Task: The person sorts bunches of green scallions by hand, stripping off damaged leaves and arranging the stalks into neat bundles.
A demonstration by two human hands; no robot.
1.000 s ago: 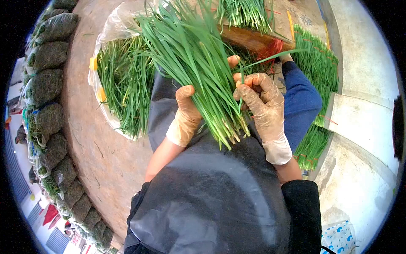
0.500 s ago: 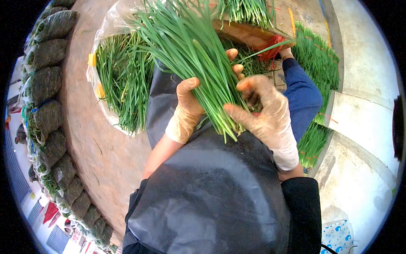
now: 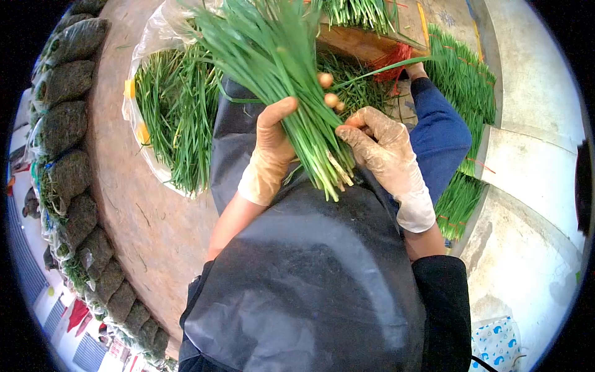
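Observation:
A bunch of garlic chives (image 3: pixel 291 80) lies across my gloved left hand (image 3: pixel 273 139), its cut pale ends pointing down toward my lap. The thumb presses on the near side, and the fingertips show past the far edge. My gloved right hand (image 3: pixel 384 149) is closed in a pinch at the bunch's right edge, above the stalk ends. What lies between those fingertips is mostly hidden. One long leaf (image 3: pixel 384 71) sticks out of the bunch to the right. Below the bunch is my dark apron (image 3: pixel 304 273).
A clear plastic bag (image 3: pixel 139 118) of loose chives stands at left. Stacked dark bundles (image 3: pixel 65 127) line the far left. A wooden board (image 3: pixel 365 46) carries more chives, with red ties (image 3: pixel 393 65) beside it. Tied chive bundles (image 3: pixel 462 80) lie at right.
My right hand has moved up and left, and its thumb and fingers have closed at the bunch's edge. The bunch in my left hand has shifted slightly up and left.

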